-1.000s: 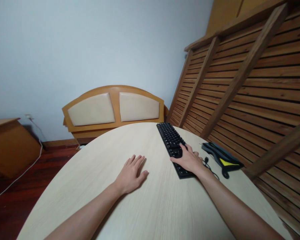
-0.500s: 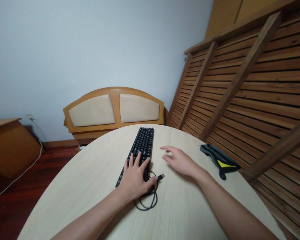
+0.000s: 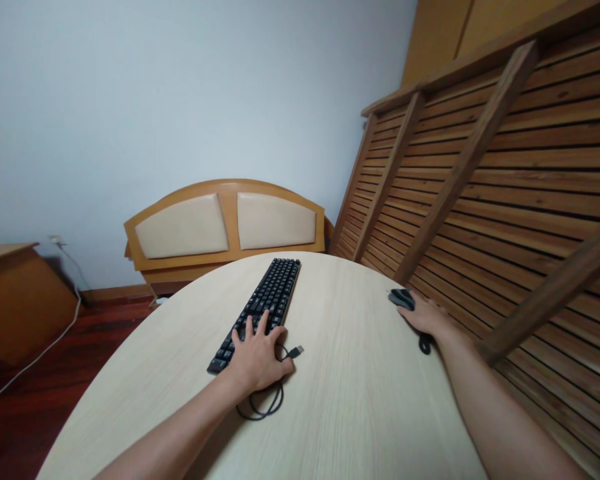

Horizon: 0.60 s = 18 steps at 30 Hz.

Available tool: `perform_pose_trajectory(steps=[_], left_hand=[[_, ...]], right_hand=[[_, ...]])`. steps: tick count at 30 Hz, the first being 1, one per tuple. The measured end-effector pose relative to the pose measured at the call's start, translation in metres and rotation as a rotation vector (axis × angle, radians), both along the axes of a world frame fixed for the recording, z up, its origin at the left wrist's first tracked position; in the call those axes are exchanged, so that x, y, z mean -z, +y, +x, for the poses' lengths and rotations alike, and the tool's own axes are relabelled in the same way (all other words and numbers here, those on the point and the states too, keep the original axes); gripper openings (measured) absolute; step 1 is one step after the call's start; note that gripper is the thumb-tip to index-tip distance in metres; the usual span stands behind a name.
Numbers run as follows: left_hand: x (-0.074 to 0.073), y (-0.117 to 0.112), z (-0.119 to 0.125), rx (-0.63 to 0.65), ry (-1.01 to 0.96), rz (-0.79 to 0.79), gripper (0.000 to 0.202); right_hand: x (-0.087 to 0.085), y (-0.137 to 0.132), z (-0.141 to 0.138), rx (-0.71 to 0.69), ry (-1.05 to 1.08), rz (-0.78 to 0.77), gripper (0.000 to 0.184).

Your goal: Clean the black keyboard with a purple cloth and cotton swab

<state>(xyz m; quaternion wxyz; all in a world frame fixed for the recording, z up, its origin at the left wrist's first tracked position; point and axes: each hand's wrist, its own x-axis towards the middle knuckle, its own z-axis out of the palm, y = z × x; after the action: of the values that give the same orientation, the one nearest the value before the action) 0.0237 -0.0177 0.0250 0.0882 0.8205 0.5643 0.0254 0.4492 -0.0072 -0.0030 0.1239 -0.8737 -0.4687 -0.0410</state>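
Note:
A long black keyboard [image 3: 267, 293] lies at a slant on the light wooden table. My left hand [image 3: 255, 357] rests over its near end with the fingers spread on the keys. Beside that thumb, a black cable loops [image 3: 267, 410] on the tabletop, and its USB plug [image 3: 296, 351] points to the right. At the table's right side, my right hand [image 3: 425, 315] covers most of a dark grey pouch [image 3: 401, 299], thumb on one side and fingers over the other. The pouch's small black loop [image 3: 425, 344] sticks out below the hand; its yellow patch is hidden.
The round table [image 3: 350, 400] has a curved edge. Behind it stands a padded headboard [image 3: 277, 220] against the wall. A slatted wooden frame [image 3: 480, 200] leans close along the right. At the left are a wooden cabinet [image 3: 23, 307] and a white cord [image 3: 55, 347].
My right hand has moved right, from beside the keyboard onto the pouch. My left hand stays on the keyboard, which has slid and turned slightly left at its near end.

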Motion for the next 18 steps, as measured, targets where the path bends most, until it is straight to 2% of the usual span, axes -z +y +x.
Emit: perform_pose_trajectory(steps=[3,6,12,18], left_hand=[[0.001,0.006,-0.026,-0.028,0.001,0.027,0.063],[0.002,0.011,-0.054,-0.083,0.015,0.028,0.061],[0.004,0.017,-0.104,-0.185,0.066,0.076,0.058],[0.004,0.017,-0.134,-0.253,0.088,0.072,0.058]], right_hand=[[0.000,0.007,-0.026,-0.066,0.033,-0.061,0.070],[-0.003,0.010,-0.065,-0.165,0.052,-0.084,0.078],[-0.009,0.011,-0.160,-0.441,0.111,-0.106,0.086],[-0.020,0.031,-0.258,-0.677,0.233,-0.159,0.098]])
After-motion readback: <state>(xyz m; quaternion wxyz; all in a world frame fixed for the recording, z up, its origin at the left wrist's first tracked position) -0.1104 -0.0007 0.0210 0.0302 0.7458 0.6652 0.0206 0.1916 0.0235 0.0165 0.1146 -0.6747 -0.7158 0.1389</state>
